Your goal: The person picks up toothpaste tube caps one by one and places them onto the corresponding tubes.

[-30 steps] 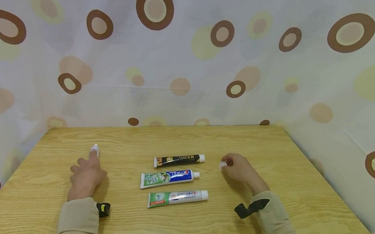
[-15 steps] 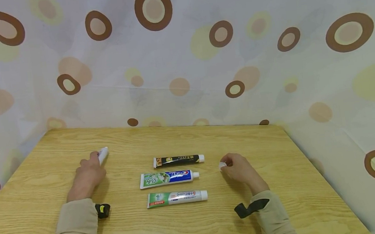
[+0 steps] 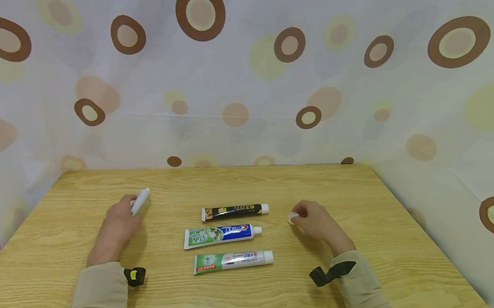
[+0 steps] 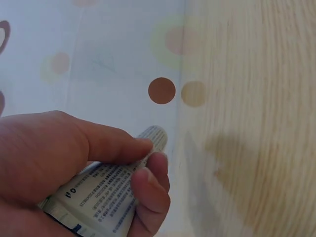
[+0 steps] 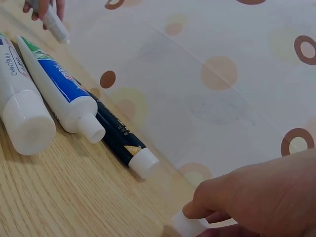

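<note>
At the left of the head view, my left hand grips a white toothpaste tube, its narrow tip pointing away and to the right. Small dark print covers the face of that toothpaste tube in the left wrist view, where thumb and fingers close round it. Over on the right, my right hand pinches a small white cap between thumb and fingers. The right wrist view shows this cap low over the wood, partly hidden by the fingers.
Between the hands, three toothpaste tubes lie in a column, caps to the right: a black one, a blue and green one, and a silver and green one. A patterned wall covering rises behind the wooden table.
My left hand has raised the white toothpaste tube and swung its tip to the right, shifting slightly rightward. The right hand with the cap has stayed in place.
</note>
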Demonstrator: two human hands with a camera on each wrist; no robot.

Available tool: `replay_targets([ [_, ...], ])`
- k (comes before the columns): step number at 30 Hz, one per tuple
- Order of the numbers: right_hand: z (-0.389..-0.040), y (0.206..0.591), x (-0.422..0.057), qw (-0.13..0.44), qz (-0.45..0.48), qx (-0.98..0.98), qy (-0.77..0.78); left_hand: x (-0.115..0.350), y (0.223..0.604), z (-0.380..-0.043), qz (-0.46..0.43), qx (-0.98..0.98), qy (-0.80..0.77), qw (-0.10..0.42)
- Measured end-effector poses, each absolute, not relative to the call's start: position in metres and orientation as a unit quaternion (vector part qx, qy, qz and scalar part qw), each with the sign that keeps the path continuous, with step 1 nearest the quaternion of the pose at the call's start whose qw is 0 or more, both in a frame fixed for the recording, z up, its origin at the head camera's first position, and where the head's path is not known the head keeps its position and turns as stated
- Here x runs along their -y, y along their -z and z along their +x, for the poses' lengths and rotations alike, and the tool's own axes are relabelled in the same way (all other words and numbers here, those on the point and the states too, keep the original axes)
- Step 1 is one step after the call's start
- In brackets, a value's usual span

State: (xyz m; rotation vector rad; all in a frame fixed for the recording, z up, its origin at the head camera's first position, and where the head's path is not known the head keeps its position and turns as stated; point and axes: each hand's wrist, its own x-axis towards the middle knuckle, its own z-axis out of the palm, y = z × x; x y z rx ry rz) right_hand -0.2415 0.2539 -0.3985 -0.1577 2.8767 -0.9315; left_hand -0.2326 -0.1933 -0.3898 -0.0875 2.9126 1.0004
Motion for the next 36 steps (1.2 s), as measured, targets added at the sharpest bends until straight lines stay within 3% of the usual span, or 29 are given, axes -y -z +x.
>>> replay_targets([
  [14, -0.243, 0.4, -0.258, 0.055, -0.058, -0.941, 0.328, 0.186, 0.38, -0.234, -0.011, -0.928, -0.372, 0.028],
  [27, -0.242, 0.396, -0.257, 0.044, -0.055, -0.94, 0.333, 0.174, 0.368, -0.23, 0.048, -0.923, -0.378, -0.045],
  [36, -0.241, 0.391, -0.256, 0.036, -0.047, -0.929, 0.364, 0.168, 0.36, -0.227, 0.049, -0.906, -0.417, -0.051],
])
